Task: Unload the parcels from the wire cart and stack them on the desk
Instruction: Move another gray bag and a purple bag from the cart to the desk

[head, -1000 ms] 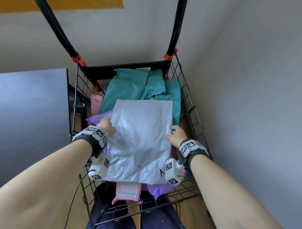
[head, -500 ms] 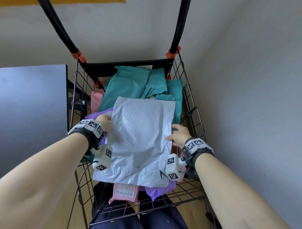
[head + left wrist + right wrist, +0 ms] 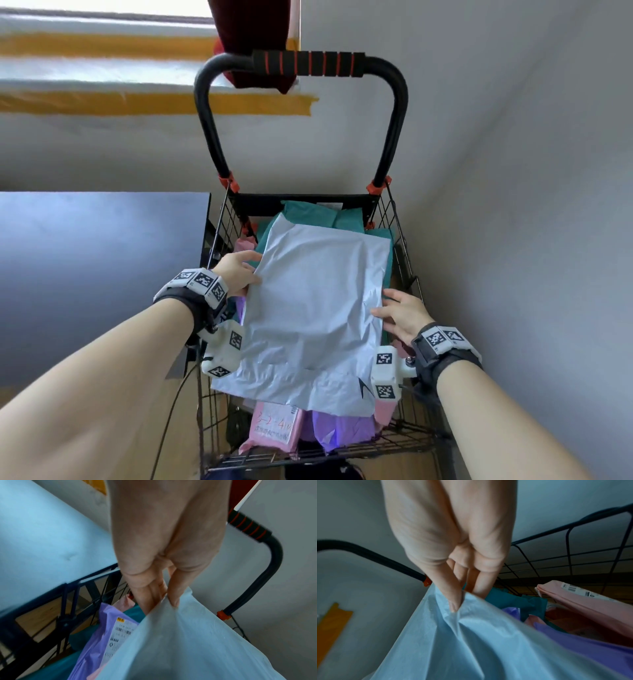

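Nearest, at the bottom of the head view, two bare forearms reached up into the frame, each wrist strapped with a black band carrying white blocks printed with square black-and-white codes. Between them a pale grey parcel [image 3: 317, 315] hung over the wire cart [image 3: 407, 270], a small black arrow-like mark near its lower right corner. The left hand [image 3: 236, 274] pinched its left edge, thumb on top and fingers curled beneath, as the left wrist view showed at the pinch [image 3: 173, 599]. The right hand [image 3: 399, 313] gripped the right edge the same way, thumb pressing a crease into the film [image 3: 455, 604].

Under the grey one, low in the frame, lay a pink parcel [image 3: 274, 428] with a white label handwritten in red, roughly "3-2-410"; its printed lines were too small to read. Beside it sat a purple parcel [image 3: 339, 433]; its barcode label showed in the left wrist view but blurred. Teal parcels [image 3: 310, 214] filled the cart's far end.

At middle left stood the dark desk [image 3: 99, 274]. Farther up rose the cart's black handle [image 3: 308, 65] with red-ringed foam, and yellow tape [image 3: 154, 104] crossed the wall at upper left
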`<state>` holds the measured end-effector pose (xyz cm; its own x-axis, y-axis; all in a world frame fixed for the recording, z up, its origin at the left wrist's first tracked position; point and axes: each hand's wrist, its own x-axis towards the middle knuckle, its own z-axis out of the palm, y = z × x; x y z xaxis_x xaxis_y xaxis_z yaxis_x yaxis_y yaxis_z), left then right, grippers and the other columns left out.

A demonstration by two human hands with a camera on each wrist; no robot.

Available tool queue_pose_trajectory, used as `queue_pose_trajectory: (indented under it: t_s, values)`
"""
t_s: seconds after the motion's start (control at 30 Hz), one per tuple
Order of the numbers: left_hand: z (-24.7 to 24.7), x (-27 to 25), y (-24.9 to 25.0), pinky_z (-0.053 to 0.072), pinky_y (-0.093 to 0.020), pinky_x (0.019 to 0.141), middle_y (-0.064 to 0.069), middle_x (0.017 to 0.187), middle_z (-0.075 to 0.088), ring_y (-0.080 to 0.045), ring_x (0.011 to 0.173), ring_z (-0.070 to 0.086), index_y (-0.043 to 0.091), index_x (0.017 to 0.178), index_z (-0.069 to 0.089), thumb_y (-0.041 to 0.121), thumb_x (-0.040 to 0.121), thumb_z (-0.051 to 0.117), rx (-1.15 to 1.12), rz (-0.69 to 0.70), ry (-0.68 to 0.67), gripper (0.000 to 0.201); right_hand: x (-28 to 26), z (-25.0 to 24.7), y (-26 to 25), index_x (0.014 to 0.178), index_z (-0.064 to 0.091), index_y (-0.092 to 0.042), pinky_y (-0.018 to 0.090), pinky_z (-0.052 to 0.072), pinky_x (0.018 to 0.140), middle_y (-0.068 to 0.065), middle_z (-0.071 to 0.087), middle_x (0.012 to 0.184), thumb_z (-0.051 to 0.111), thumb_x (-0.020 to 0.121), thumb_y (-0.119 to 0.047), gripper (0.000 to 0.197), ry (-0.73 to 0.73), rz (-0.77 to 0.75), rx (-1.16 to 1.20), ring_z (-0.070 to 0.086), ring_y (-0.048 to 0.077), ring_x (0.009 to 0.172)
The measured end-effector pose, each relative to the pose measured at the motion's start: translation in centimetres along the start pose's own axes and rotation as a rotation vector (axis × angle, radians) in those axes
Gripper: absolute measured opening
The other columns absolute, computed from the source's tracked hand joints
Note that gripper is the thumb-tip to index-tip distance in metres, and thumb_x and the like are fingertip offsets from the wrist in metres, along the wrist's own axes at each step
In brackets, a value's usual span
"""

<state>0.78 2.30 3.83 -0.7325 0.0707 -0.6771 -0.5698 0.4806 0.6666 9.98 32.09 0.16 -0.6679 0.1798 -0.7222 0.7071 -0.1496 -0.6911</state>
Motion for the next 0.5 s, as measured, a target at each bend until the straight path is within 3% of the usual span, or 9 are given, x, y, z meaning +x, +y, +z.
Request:
queue_pose_trajectory:
  t_s: [0.1,0.23,0.33,0.5]
  values:
    - [-2.7,-2.8,1.3,0.052,-0.054,0.088,-0.007,0.075,0.055,-0.029,0.084,0.059,0.012,0.12,0.059,-0.013,0.082,0.058,-0.045,0.102,0.023,0.045,-2.2,1.2,-1.7,0.096,0.062,-0.005,0.026,0.058,0.06,0.01,0.069,0.09,0.058,0.082,0.017,0.026,-0.009,-0.069,0.079,0.067,0.02,0.078]
    - [-7.6,-6.4,2.2,0.057,-0.041,0.075,-0.006,0.074,0.056,-0.023,0.071,0.06,0.016,0.111,0.06,-0.011,0.082,0.059,-0.065,0.249,0.068,0.039,-5.0,4.7,-4.3,0.102,0.061,0.001,0.029,0.059,0.061,0.014,0.07,0.088,0.06,0.084,0.009,0.02,-0.022,-0.161,0.111,0.069,0.022,0.071]
    - [-11.5,-9.0,1.4,0.056,-0.042,0.075,-0.006,0.073,0.056,-0.023,0.069,0.059,0.021,0.102,0.06,-0.011,0.083,0.057,-0.12,0.329,0.094,0.037,-7.4,8.6,-6.0,0.092,0.056,-0.003,0.031,0.057,0.06,0.014,0.064,0.084,0.055,0.089,0.008,0.011,-0.062,-0.231,0.129,0.062,0.022,0.07]
    - [-18.9,-13.5,-2.5,0.054,-0.044,0.081,-0.008,0.074,0.057,-0.025,0.073,0.059,0.024,0.099,0.061,-0.012,0.084,0.056,-0.206,0.375,0.127,0.039,-11.7,16.3,-7.0,0.087,0.051,-0.005,0.027,0.052,0.049,0.011,0.057,0.075,0.048,0.093,0.005,0.012,-0.129,-0.297,0.117,0.059,0.015,0.054]
